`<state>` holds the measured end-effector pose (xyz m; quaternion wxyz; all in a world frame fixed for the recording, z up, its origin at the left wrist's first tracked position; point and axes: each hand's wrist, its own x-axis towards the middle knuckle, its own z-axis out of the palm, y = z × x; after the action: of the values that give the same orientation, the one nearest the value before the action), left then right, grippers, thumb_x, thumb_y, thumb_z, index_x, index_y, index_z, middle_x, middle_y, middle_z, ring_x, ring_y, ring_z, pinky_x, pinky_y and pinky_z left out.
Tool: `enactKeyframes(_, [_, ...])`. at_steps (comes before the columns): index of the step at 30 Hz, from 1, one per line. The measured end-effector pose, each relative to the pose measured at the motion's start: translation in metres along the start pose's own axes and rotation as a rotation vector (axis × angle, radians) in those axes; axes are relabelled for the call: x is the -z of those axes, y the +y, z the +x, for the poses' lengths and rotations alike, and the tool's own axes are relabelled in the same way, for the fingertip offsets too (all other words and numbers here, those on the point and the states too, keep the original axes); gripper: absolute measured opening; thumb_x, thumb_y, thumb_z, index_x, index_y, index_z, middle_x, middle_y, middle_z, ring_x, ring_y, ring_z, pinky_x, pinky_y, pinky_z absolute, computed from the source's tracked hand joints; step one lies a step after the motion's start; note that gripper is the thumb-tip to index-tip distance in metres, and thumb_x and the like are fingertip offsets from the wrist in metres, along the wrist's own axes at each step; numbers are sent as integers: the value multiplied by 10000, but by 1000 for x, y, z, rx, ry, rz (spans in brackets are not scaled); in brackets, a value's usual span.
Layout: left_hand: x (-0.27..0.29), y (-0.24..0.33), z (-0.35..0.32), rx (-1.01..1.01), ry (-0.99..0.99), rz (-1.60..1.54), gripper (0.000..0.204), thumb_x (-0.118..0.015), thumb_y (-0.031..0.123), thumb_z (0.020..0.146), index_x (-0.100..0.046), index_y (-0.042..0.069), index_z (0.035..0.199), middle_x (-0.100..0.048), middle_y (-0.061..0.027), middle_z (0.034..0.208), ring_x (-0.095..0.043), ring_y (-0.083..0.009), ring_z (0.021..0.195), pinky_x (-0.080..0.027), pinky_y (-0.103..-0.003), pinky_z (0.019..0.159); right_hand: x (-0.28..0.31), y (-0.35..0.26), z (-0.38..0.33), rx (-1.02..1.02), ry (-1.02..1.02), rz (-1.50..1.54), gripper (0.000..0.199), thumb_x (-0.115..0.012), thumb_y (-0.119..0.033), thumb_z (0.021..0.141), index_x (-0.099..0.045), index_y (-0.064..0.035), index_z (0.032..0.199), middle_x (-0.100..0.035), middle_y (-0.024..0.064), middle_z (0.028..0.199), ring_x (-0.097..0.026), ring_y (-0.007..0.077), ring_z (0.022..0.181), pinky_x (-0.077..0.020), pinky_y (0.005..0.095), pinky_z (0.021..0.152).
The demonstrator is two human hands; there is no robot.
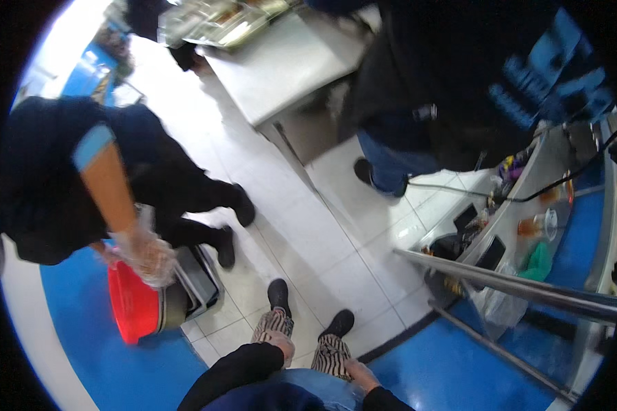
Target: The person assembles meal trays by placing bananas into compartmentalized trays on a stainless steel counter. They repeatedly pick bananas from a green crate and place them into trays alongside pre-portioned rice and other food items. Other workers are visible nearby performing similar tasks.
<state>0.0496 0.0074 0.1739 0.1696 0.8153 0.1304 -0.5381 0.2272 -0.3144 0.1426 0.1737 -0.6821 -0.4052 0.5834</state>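
Observation:
My left hand [282, 346] rests by my left thigh, against black-and-cream striped trousers [274, 323]. It seems to wear a thin clear glove, and nothing shows in it. On the other side my right hand [363, 376] lies at my right thigh, its fingers loosely stretched and holding nothing. Both hands are small and a little blurred. Between my arms is a light blue garment [322, 382]. At the left, a co-worker's clear-gloved hand [146, 257] is at the rim of a red tub [127, 308], which stands beside a stack of grey containers [200, 279].
A white table [284, 65] with clear-covered trays [216, 24] stands ahead. Another person in dark clothes [439, 75] stands beyond it at right. A metal rail [514, 284] crosses the right side, near a shelf with cups [545, 225], bags and a cable [562, 185]. White tiles [329, 240] meet blue flooring.

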Motion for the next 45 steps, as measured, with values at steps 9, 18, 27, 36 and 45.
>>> enactKeyframes(9, [141,23,-143,-645,356,-399,313,-627,292,879,-721,78,1087,-725,-121,1015,-700,-313,876,-551,-457,754,150,-86,-85,-455,263,811,302,-716,-242,881,-654,8,1040,-698,132,836,-676,231,693,-556,382,612])
enactKeyframes(18, [167,-29,-38,-644,889,-594,295,-634,296,920,-636,17,1012,-658,-113,1083,-625,-322,963,-487,-442,861,293,-171,45,-339,233,523,271,-591,-246,957,-602,3,1066,-685,159,894,-696,293,688,-599,410,624])
enactKeyframes(27, [199,-94,-138,-115,866,-1116,495,-393,448,1004,-689,59,924,-683,-201,879,-644,-398,869,-488,-507,829,318,-294,186,-358,133,292,229,-586,-248,959,-595,-41,1056,-685,114,913,-685,242,701,-569,363,578])
enactKeyframes(36, [56,-109,-185,58,573,-427,287,-579,261,839,-748,92,998,-727,-164,959,-696,-315,922,-529,-489,843,411,-286,210,286,-191,-740,156,-663,-179,843,-712,-32,861,-684,129,783,-689,242,723,-534,388,576])
enactKeyframes(45, [-66,85,-230,589,539,-1354,298,-551,286,870,-733,102,1016,-715,-149,1007,-679,-316,979,-515,-479,878,466,-290,382,252,-147,-850,270,-568,-307,888,-652,-51,877,-651,138,851,-626,336,751,-504,487,650])
